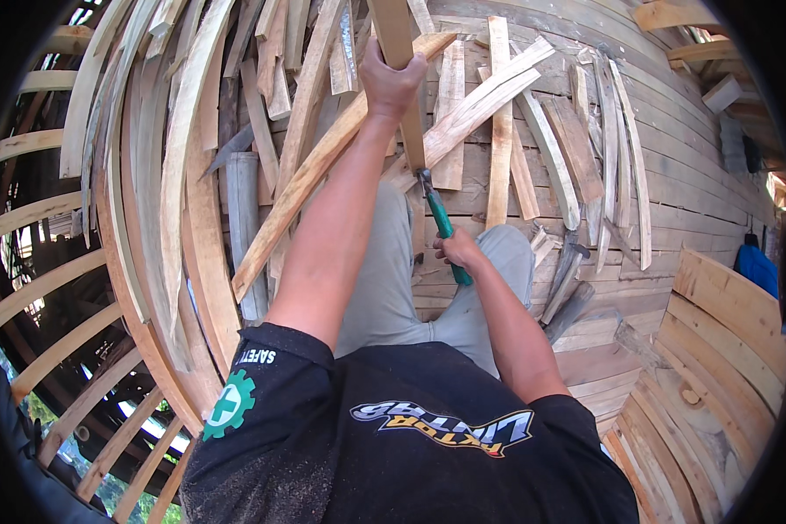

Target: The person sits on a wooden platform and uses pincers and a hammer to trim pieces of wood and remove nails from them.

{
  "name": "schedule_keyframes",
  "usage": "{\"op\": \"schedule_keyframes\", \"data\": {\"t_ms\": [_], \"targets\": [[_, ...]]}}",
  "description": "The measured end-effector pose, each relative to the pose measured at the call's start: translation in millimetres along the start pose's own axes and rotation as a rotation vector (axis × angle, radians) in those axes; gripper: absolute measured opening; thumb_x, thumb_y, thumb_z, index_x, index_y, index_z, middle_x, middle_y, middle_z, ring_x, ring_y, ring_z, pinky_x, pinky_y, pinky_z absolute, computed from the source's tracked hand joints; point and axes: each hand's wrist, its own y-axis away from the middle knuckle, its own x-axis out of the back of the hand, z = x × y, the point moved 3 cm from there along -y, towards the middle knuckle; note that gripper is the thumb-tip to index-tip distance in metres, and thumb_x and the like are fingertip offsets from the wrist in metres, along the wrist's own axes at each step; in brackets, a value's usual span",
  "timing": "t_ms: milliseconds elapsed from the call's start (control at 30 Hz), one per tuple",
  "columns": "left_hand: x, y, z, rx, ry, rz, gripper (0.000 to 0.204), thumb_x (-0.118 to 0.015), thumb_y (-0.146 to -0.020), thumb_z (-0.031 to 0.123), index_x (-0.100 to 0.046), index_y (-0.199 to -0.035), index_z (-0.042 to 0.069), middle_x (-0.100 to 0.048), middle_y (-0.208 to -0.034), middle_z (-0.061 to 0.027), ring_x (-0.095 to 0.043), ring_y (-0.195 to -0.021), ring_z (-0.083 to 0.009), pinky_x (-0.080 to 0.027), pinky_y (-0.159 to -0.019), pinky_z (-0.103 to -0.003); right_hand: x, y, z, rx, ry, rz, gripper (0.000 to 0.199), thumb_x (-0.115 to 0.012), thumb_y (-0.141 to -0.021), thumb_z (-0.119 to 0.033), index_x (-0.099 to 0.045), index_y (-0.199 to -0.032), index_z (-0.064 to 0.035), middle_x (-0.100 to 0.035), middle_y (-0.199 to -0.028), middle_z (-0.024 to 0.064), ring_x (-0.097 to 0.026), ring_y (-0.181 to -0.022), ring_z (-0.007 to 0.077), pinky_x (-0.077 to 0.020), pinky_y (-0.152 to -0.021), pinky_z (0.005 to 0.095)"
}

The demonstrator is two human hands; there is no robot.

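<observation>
My left hand (391, 83) is raised ahead of me, its fingers closed around a long, light-brown wooden plank (413, 135). The plank reaches from the top of the view down toward my knees. In my right hand (459, 250) is a green-handled hammer (440, 215), gripped low on the handle between my legs. Its dark metal head is at the lower end of the plank; whether it touches the wood I cannot tell. A narrow curved wooden strip (310, 188) slants behind my left forearm. Another split piece of pale wood (485, 109) lies crosswise just right of the plank.
Loose wooden strips (188, 148) pile up along the left, beside open curved ribs (44, 210) with gaps between them. Several offcuts (576, 148) lie on the plank floor (672, 166) at right. A plank-sided wooden structure (725, 323) rises at the lower right, near a blue item (757, 266).
</observation>
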Motion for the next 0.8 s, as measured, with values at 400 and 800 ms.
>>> {"op": "schedule_keyframes", "data": {"t_ms": [400, 800], "targets": [[12.3, -0.6, -10.3, -0.03, 0.035, 0.032, 0.024, -0.07, -0.07, 0.015, -0.05, -0.077, 0.004, -0.057, -0.064, -0.0044, -0.055, -0.057, -0.0141, -0.047, -0.056, -0.031, 23.3, 19.5, -37.0, -0.057, 0.245, -0.045, 0.017, -0.064, -0.085, -0.007, -0.058, -0.096, 0.0052, -0.066, -0.083, 0.0119, -0.07, -0.071, 0.0206, -0.0505, -0.059, 0.0356], [5.9, -18.3, -13.8, -0.085, -0.064, 0.095, 0.025, -0.068, -0.069, 0.019, -0.053, -0.077, 0.002, -0.06, -0.065, -0.0093, -0.058, -0.057, -0.0217, -0.049, -0.059, -0.037, 66.7, 30.4, -94.4, -0.062, 0.591, -0.111, 0.019, -0.064, -0.083, -0.007, -0.062, -0.09, 0.0103, -0.069, -0.083, 0.018, -0.07, -0.071, 0.0235, -0.0553, -0.064, 0.0358]]}}
